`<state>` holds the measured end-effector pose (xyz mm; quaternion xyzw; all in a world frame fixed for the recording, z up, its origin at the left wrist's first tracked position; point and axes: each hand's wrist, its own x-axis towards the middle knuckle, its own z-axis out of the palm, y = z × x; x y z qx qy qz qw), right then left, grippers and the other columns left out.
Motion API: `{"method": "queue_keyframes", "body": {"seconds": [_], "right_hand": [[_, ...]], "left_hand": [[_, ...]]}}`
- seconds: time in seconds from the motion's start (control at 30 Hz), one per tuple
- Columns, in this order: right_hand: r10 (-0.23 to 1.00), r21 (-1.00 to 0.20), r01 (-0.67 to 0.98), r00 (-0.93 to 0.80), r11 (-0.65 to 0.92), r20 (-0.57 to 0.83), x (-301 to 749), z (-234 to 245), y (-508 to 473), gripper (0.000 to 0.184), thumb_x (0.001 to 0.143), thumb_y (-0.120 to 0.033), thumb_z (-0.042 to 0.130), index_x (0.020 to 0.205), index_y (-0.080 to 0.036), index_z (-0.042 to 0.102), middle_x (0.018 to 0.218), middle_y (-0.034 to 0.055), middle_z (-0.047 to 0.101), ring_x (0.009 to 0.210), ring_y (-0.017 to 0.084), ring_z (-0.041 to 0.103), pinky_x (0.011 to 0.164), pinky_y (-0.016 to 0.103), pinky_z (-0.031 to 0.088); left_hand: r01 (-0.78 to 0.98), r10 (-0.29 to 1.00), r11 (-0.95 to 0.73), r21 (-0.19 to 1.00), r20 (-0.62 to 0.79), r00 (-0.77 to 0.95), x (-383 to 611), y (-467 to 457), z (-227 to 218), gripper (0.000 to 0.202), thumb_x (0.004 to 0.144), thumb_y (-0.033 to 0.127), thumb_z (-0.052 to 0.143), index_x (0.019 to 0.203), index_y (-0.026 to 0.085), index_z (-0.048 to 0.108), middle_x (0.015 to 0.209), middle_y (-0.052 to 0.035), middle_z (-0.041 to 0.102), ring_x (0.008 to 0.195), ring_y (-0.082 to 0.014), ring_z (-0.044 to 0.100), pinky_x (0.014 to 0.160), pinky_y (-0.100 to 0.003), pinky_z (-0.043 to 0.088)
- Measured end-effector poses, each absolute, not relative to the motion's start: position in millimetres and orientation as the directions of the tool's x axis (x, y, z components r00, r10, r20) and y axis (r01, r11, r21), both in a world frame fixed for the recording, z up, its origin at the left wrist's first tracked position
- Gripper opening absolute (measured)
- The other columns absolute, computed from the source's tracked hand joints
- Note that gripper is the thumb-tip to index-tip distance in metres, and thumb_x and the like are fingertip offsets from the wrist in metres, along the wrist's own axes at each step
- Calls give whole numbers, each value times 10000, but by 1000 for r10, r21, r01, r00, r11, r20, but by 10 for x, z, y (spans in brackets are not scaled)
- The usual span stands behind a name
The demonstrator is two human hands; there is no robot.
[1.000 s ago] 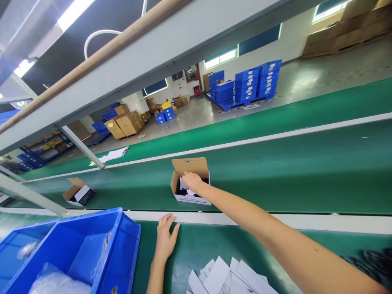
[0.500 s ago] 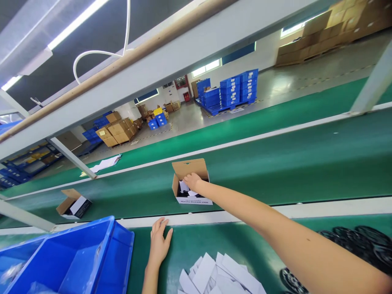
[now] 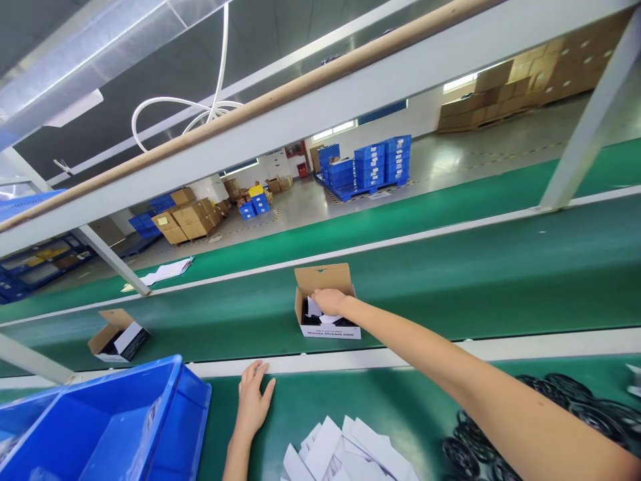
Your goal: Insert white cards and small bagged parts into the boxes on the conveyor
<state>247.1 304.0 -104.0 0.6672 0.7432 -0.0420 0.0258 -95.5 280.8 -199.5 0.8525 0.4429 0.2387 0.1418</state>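
My right hand (image 3: 328,302) reaches into an open cardboard box (image 3: 330,331) on the green belt. Its bent fingers are close together beside white paper (image 3: 314,307) and dark contents; whether they hold anything is hidden. The box's brown lid stands up at the back, and its white front carries printed text. My left hand (image 3: 254,395) rests near the bench's pale front rail, fingers extended and thumb apart, holding nothing. Between my arms lies a pile of folded white papers (image 3: 345,451). Black ring-shaped parts (image 3: 465,444) lie to the right, partly behind my right forearm.
A blue bin (image 3: 170,414) stands left of my left hand. Another open box (image 3: 120,337) sits farther left on the belt (image 3: 425,294). A pale rail (image 3: 481,349) divides bench and belt; a sloping beam (image 3: 300,137) with posts crosses above.
The middle box and my right hand have shifted right relative to the bench. My left hand keeps nearly the same pose. The whole view has turned slightly.
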Motion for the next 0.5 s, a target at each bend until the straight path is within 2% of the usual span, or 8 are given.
{"method": "queue_keyframes", "body": {"seconds": [0.13,0.27,0.5], "right_hand": [[985,-78,991,-120,111,-124,2583,-1026,2932,204,950,-200,574,1145,-141,586,1163,91,583,999,240,583,863,426,496],[974,-115,989,-113,92,-196,2668,-955,2902,212,917,-206,631,1120,-152,611,1132,83,608,1001,245,588,868,436,496],[956,-64,997,24,-45,-293,2722,-894,2899,159,929,-258,631,1023,-130,624,1029,73,624,908,223,613,805,412,532]], "left_hand": [[695,822,-567,442,248,513,-977,2826,-2016,387,892,395,456,1206,210,588,1284,-127,541,1223,-290,459,1003,-514,395],[703,830,-557,442,275,485,-970,2827,-2024,372,874,396,467,1173,223,606,1273,-119,554,1218,-298,467,1003,-523,396],[695,833,-554,458,297,467,-956,2832,-2032,375,859,416,467,1156,241,615,1252,-106,570,1208,-299,478,996,-519,407]]}}
